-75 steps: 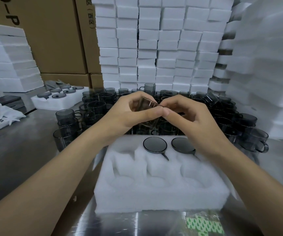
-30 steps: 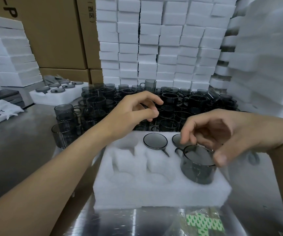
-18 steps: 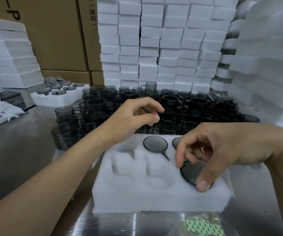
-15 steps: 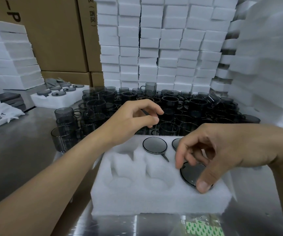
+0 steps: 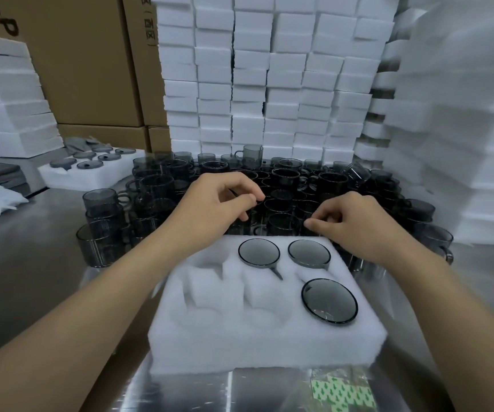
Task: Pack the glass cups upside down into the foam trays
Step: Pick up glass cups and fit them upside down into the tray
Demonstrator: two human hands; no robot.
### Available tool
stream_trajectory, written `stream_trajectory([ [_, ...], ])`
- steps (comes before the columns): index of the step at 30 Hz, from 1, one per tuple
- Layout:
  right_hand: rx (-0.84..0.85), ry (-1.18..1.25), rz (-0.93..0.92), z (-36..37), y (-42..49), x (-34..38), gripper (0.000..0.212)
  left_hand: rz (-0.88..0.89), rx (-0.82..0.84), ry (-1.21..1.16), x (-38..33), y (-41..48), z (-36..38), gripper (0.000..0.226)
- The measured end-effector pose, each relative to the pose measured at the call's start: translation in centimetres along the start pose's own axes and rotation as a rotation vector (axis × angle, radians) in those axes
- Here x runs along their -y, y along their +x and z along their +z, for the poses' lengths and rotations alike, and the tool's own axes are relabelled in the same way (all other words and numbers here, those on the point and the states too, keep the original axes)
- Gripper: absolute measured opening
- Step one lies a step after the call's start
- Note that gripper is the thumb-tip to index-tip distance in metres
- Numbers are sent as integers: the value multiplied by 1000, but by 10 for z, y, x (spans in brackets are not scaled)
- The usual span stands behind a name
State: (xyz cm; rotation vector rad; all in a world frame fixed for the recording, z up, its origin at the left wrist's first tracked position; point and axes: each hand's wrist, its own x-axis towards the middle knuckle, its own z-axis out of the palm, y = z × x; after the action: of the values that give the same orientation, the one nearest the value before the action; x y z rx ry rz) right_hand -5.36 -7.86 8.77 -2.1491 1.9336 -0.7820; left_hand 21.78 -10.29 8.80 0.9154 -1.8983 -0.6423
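Polished steel tabletop point(image 5: 40, 257) runs under everything on my feed, with a clear packet printed in green point(image 5: 341, 391) at the nearest edge. Just beyond it sits the white foam tray point(image 5: 240, 346), soft and fuzzy at the edges, cut with six round wells. Three wells hold smoky grey glass cups, mouths down and flat round bases up: the near-right cup point(image 5: 329, 304), the far-middle cup point(image 5: 258, 253) and the far-right cup point(image 5: 309, 253). The other three wells are empty.

Past the tray's far edge, the left hand point(image 5: 216, 206) and the right hand point(image 5: 358, 227) hover over the loose cups point(image 5: 284, 176), a dense crowd of thin-walled cups with loop handles, most standing mouth up. Each hand has its fingers curled, thumb close to fingertips. I cannot tell whether either pinches a rim.

I judge this as picking the next cup, with this tray about half filled. The next move calls for lifting one cup clear of its neighbours, turning it over and matching its handle to a well's slot.

Further back stand a second tray of upturned cups point(image 5: 91, 173), stacked foam blocks point(image 5: 269, 84) and cardboard boxes point(image 5: 85, 69).
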Motion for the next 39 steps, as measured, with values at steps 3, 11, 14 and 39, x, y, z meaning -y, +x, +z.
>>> stream_trajectory([
  [3, 36, -3, -3, -3, 0, 1, 21, -11, -1, 3, -2, -1, 0, 22],
  [11, -342, 123, -187, -12, -5, 13, 22, -14, 4, 9, -1, -1, 3, 20],
  [14, -468, 106, -391, -10, -12, 30, 11, 21, 30, -39, 1, -2, 4, 43],
  [39, -415, 253, -502, 19, -10, 37, 94, 211, -218, -125, -7, -5, 4, 39],
])
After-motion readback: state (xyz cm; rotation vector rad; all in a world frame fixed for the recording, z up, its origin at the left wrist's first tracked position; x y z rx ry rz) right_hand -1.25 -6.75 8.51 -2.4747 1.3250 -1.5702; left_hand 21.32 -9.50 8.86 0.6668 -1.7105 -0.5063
